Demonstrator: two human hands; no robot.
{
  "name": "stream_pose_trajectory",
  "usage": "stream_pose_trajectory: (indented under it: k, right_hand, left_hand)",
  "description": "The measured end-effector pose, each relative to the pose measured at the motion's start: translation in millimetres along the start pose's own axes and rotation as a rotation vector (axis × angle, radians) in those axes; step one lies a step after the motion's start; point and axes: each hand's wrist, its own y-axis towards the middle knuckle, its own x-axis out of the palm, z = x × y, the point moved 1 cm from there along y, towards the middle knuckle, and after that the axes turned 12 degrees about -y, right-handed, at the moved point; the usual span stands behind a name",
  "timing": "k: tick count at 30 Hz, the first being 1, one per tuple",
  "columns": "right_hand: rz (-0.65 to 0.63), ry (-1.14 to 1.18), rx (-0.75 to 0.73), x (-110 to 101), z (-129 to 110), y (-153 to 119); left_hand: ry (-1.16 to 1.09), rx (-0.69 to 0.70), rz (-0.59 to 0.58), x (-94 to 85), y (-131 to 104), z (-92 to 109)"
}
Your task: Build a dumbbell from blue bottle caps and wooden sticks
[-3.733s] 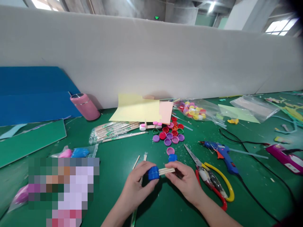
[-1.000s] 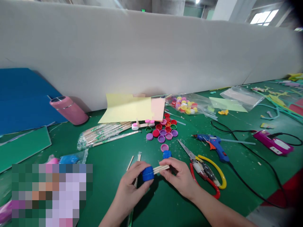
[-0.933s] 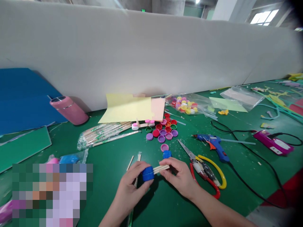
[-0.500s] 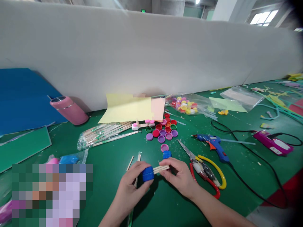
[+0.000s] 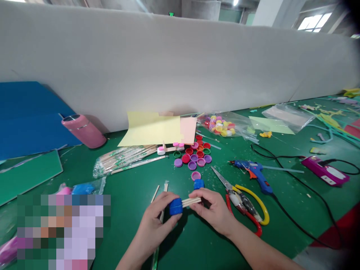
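My left hand (image 5: 158, 214) pinches a pair of blue bottle caps (image 5: 176, 206) between thumb and fingers. Out of their right side stick a few thin wooden sticks (image 5: 191, 201), side by side. The fingers of my right hand (image 5: 213, 210) are closed on the free ends of these sticks. Just beyond my right fingers sits another blue cap piece (image 5: 198, 183) on the table. A wrapped stick (image 5: 155, 255) lies under my left hand, and a short bare stick (image 5: 155, 194) is beside it. Where the sticks meet the caps is too small to make out.
Scissors (image 5: 242, 202) and a blue glue gun (image 5: 253, 172) with its cord lie to the right. Loose coloured caps (image 5: 194, 157), bagged sticks (image 5: 126, 159) and yellow paper (image 5: 152, 129) are ahead. A pink bottle (image 5: 84, 131) stands tilted at left; a purple power strip (image 5: 324, 170) is far right.
Both hands keep their hold on the caps and sticks, almost unmoved. The whole view has shifted very slightly.
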Motion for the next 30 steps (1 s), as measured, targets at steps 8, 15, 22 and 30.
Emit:
stream_pose_trajectory:
  k: [8,15,22,30]
  right_hand:
    - [0.0,-0.009,0.0,0.5,0.1,0.9]
    - [0.011,-0.005,-0.006,2.4,1.7,0.8]
    - [0.019,0.002,-0.014,2.6,1.1,0.8]
    - [0.019,0.007,-0.008,2.8,0.4,0.3]
  left_hand:
    - [0.0,-0.011,0.02,-0.8,-2.1,-1.3]
    - [-0.002,-0.001,0.014,0.2,-1.6,-2.9]
    - [0.0,0.001,0.019,0.1,-2.0,-1.8]
    - [-0.006,0.004,0.019,0.1,-2.1,-1.9]
